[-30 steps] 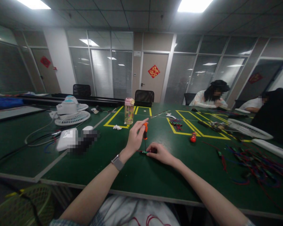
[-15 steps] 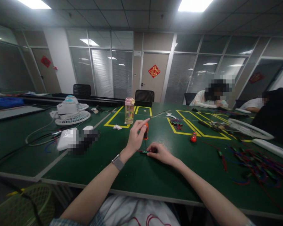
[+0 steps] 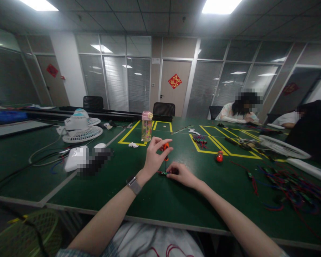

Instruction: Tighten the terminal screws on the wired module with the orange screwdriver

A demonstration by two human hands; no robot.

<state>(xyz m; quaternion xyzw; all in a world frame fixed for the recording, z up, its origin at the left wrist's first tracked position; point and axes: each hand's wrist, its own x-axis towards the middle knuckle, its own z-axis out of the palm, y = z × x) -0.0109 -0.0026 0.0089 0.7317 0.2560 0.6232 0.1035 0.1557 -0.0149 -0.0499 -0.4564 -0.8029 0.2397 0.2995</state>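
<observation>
An orange and black screwdriver (image 3: 166,146) stands upright, its thin shaft reaching down to a small green circuit board (image 3: 163,173) on the table. The thumb and fingers of my left hand (image 3: 154,154) are around the screwdriver's handle, somewhat loosely, and hide part of it. Low on the table, my right hand (image 3: 182,174) pinches the right end of the circuit board, where thin wires show between the fingers. A red wire leaves the board's left side.
Right of my hands lie a red-and-orange object (image 3: 219,156) and a heap of wired boards (image 3: 294,189). A pink-lidded bottle (image 3: 147,126) stands beyond my left hand. White fans (image 3: 81,128) sit at left. Another person (image 3: 238,110) leans on the table's far right side.
My left hand's thumb and index finger have shifted around the screwdriver handle and spread wider, showing more of it. The right hand and the circuit board stay in place.
</observation>
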